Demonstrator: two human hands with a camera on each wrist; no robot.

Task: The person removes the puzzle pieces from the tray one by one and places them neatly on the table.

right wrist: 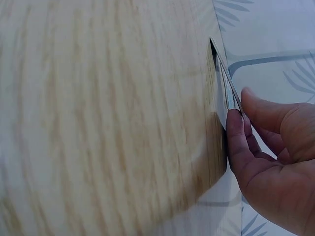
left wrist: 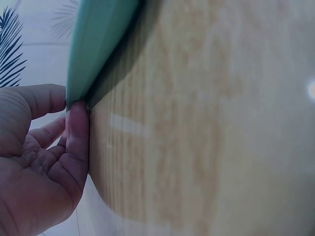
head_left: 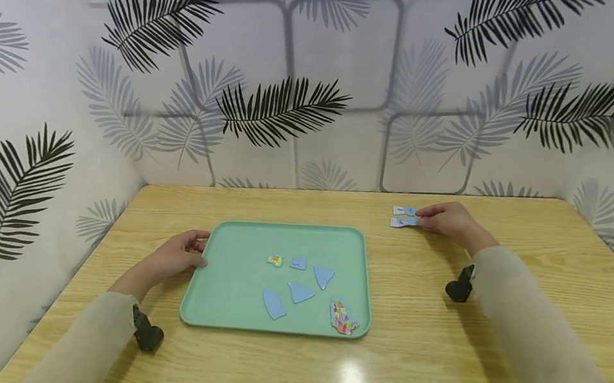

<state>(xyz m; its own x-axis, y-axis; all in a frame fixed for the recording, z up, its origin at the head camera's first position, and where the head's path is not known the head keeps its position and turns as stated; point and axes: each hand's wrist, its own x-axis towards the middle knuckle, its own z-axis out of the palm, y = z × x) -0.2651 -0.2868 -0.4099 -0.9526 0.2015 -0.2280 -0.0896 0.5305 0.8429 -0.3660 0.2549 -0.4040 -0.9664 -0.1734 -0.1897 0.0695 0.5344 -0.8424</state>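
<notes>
Where the mint-green tray [head_left: 220, 296] came nearest on the wooden tabletop [head_left: 237, 370], a multicoloured puzzle piece [head_left: 342, 319] lay in its near right corner, with four pale-blue pieces [head_left: 273, 303] scattered farther in and a small yellow piece [head_left: 274, 260] past its middle. The left hand [head_left: 176, 255] pinched the tray's left rim between thumb and fingers. Well apart from it, beyond the tray to the right, the right hand [head_left: 448, 221] pinched the end of a thin white-and-blue strip [head_left: 400, 222], tilted with the held end raised; a similar strip [head_left: 401, 210] lay just behind. Positioning that nearer strip seemed the step in hand, though whether it was being lifted or set down could not be told. Judging by the tilt, the next move called for light fingers, no nudge to the neighbouring strip, and a steady tray.
</notes>
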